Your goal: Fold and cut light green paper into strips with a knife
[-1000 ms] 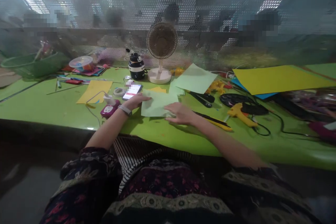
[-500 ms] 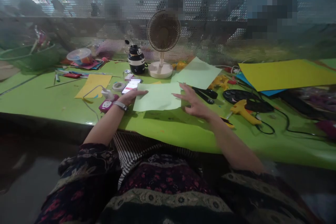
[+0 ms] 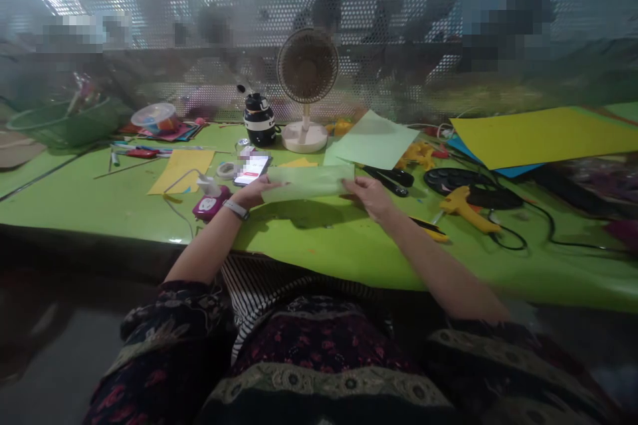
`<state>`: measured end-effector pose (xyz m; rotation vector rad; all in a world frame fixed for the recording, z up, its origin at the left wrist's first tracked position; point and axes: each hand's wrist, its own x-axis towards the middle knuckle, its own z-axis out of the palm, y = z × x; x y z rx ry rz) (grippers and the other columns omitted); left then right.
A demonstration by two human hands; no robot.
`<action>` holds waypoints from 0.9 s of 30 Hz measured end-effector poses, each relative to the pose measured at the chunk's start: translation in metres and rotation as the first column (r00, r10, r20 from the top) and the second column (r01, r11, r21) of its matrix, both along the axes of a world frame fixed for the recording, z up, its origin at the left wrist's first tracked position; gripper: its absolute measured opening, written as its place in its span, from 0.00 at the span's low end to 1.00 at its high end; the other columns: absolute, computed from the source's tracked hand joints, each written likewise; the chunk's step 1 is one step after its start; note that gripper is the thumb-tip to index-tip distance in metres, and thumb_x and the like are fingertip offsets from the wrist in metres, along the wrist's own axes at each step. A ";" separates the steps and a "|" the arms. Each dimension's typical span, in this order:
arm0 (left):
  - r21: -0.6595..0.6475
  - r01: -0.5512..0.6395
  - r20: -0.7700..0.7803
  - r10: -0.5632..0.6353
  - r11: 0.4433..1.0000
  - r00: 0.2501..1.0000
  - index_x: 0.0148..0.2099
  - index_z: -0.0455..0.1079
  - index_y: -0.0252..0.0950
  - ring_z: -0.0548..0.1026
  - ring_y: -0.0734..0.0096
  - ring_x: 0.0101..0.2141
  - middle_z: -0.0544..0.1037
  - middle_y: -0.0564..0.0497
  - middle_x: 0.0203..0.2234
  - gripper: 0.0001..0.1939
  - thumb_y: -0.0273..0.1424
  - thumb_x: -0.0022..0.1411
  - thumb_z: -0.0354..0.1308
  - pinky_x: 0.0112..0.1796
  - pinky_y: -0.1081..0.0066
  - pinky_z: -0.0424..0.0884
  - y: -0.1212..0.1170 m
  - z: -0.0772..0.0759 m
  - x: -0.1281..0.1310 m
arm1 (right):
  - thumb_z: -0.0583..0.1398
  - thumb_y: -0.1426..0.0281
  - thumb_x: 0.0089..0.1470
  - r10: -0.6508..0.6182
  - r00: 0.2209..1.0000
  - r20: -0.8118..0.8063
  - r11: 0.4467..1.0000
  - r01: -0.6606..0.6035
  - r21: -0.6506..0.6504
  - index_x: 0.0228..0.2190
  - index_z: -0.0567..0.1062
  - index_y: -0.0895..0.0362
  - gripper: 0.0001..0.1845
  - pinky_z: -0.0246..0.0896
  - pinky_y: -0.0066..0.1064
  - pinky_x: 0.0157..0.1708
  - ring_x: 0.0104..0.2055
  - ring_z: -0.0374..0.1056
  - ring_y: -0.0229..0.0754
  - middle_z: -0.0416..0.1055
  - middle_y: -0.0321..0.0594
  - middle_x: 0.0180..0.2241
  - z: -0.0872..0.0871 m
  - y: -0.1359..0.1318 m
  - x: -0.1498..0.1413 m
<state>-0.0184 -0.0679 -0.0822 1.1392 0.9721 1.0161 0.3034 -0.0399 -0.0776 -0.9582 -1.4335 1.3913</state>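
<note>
A pale green sheet of paper [image 3: 310, 182] is held up above the green tabletop, one end in each hand. My left hand [image 3: 253, 192] pinches its left end, thumb lying on top. My right hand [image 3: 367, 192] grips the right end between thumb and fingers. The sheet looks narrow from front to back, tilted or bent over; which of the two I cannot tell. Just behind my left hand lies a lit phone [image 3: 253, 168], and beside my left wrist sits a purple power adapter [image 3: 211, 202]. Black-handled scissors [image 3: 393, 179] rest past my right hand.
A yellow glue gun [image 3: 466, 209], a yellow-handled tool [image 3: 432, 231] and a black palette [image 3: 451, 184] lie to the right. Behind stand a fan [image 3: 306, 136] and a black bottle [image 3: 260, 121]. Yellow card [image 3: 543, 136] is at far right, a green basket [image 3: 64, 123] at far left.
My right hand's spread fingers have closed on the sheet's right end. The sheet now appears much narrower from front to back, its near edge farther from me.
</note>
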 end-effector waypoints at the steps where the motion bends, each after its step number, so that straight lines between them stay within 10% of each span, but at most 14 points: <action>1: 0.003 0.018 0.030 -0.018 1.000 0.999 0.38 0.82 0.35 0.84 0.55 0.38 0.87 0.45 0.35 0.22 0.35 0.41 0.82 0.41 0.60 0.82 -0.001 0.001 0.002 | 0.77 0.44 0.35 -0.022 0.999 -0.029 1.000 0.022 -0.022 0.29 0.82 0.52 0.29 0.77 0.43 0.48 0.42 0.76 0.47 0.81 0.40 0.36 0.000 0.000 -0.002; 6: -0.048 0.032 0.087 -0.027 0.998 0.996 0.42 0.81 0.36 0.84 0.48 0.48 0.86 0.46 0.36 0.16 0.28 0.49 0.76 0.45 0.55 0.81 -0.001 0.001 0.009 | 0.76 0.43 0.37 -0.118 0.993 0.003 0.989 0.118 0.087 0.20 0.71 0.53 0.31 0.66 0.31 0.27 0.26 0.62 0.37 0.66 0.32 0.22 0.003 -0.003 -0.005; 11: -0.106 -0.053 0.165 0.070 0.993 0.984 0.43 0.79 0.36 0.81 0.41 0.53 0.86 0.42 0.41 0.17 0.43 0.59 0.71 0.49 0.48 0.80 0.002 0.005 0.010 | 0.69 0.40 0.47 -0.318 0.940 0.124 0.892 0.252 0.375 0.16 0.57 0.51 0.37 0.44 0.31 0.23 0.23 0.45 0.34 0.49 0.28 0.18 0.008 -0.009 -0.003; 17: 0.131 0.051 0.245 -0.082 0.990 0.966 0.54 0.76 0.39 0.76 0.40 0.59 0.82 0.42 0.52 0.35 0.43 0.45 0.81 0.55 0.45 0.76 -0.003 0.005 0.011 | 0.67 0.39 0.50 -0.353 0.926 0.133 0.859 0.264 0.439 0.17 0.58 0.51 0.36 0.43 0.32 0.24 0.24 0.46 0.35 0.50 0.29 0.19 0.013 -0.013 -0.003; 27: 0.105 -0.208 0.208 0.183 0.972 0.961 0.43 0.72 0.35 0.83 0.66 0.38 0.83 0.50 0.37 0.25 0.30 0.47 0.81 0.41 0.65 0.82 0.009 -0.009 0.012 | 0.72 0.44 0.44 -0.257 0.965 0.049 0.903 0.222 0.369 0.25 0.74 0.52 0.26 0.60 0.33 0.31 0.30 0.61 0.40 0.68 0.34 0.28 0.007 -0.007 -0.003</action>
